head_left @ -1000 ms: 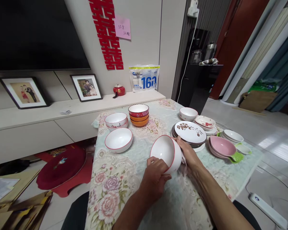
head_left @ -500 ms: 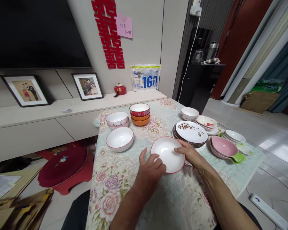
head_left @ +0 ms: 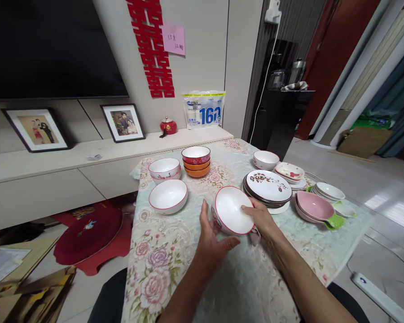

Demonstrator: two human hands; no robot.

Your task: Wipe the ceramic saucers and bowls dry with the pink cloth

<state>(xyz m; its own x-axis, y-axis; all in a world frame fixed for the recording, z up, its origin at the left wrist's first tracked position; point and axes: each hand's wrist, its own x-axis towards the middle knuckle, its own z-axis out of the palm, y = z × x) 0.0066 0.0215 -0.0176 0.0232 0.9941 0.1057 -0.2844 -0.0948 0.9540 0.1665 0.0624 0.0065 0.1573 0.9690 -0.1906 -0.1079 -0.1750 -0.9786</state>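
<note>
A white bowl (head_left: pixel 234 210) with a red rim is tilted to the left above the table, its patterned outer side showing. My right hand (head_left: pixel 261 219) grips its right edge, thumb inside and the other fingers hidden beneath. Part of a greyish-pink cloth (head_left: pixel 255 236) hangs under that hand. At the bowl's left side my left hand (head_left: pixel 212 237) has fingers and thumb spread apart; whether it touches the bowl I cannot tell. Another red-rimmed white bowl (head_left: pixel 168 196) rests to the left, in front of a pair of stacked white bowls (head_left: pixel 164 168).
Behind stand orange and red stacked bowls (head_left: pixel 196 161). To the right are brown-patterned plates (head_left: pixel 268 185), a white bowl (head_left: pixel 265 159), pink dishes (head_left: pixel 314 206) and small white bowls (head_left: pixel 329 191). A flowered cloth (head_left: pixel 155 269) covers the table. A red stool (head_left: pixel 90 237) stands at left.
The bowl has tilted further to the left, and its outer side now shows. My left hand has come off the bowl's inside and spread its fingers at its left side. My right hand still grips it.
</note>
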